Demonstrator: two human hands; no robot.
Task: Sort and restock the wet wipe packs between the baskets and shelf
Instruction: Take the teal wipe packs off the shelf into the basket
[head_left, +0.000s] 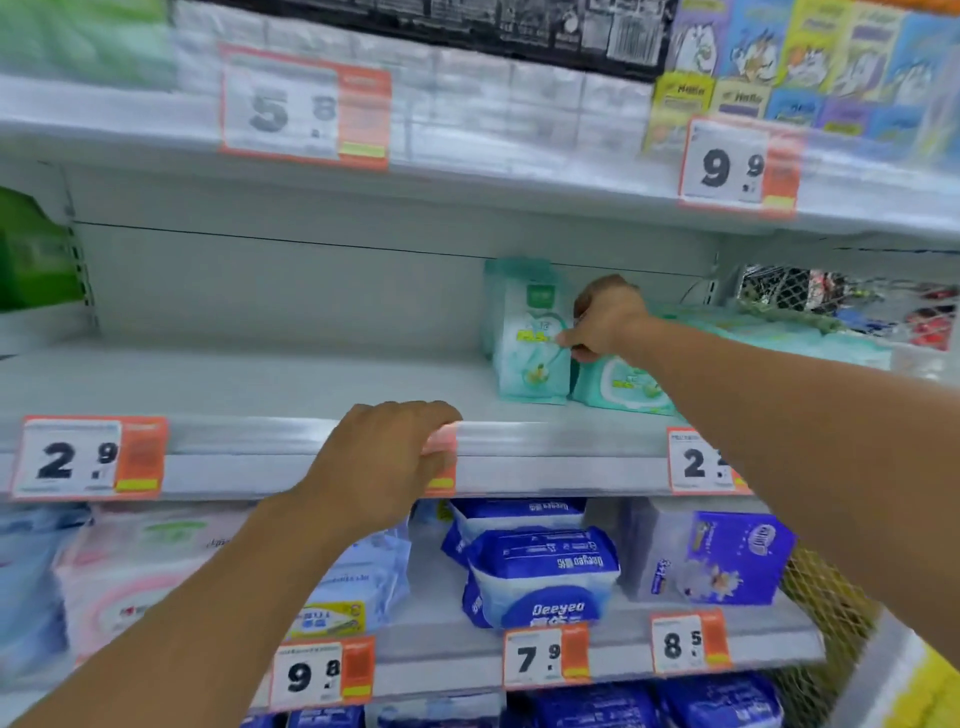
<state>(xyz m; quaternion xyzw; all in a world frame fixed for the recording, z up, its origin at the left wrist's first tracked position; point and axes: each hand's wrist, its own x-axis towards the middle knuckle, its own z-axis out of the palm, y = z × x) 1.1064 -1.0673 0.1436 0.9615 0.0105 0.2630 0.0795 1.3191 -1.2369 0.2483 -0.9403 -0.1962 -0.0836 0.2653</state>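
The middle shelf (234, 384) runs across the centre of the frame and is bare over its left and middle stretch. Right of centre, two mint-green wet wipe packs sit side by side on it. The upright pack (530, 348) stands on end with its printed face forward, with more of the same packs standing behind it. The tilted pack (623, 387) leans just to its right, lower and partly hidden by the forearm.

The right hand (605, 319) reaches in from the right edge of the frame, knuckles up. Its fingertips touch the right edge of the upright pack about halfway up its face, directly above the top of the tilted pack. The fingers are curled and pinched together there, but motion blur hides whether they actually grasp either pack, so the grip cannot be told.

The left hand (384, 457) lies at lower centre, fingers curled over the front lip of the middle shelf and covering part of an orange price tag (441, 467); it clasps only the shelf edge and holds no pack.

In the lower centre of the frame, on the shelf below, stand blue wipe packs (540, 577) and a purple box (722, 558).
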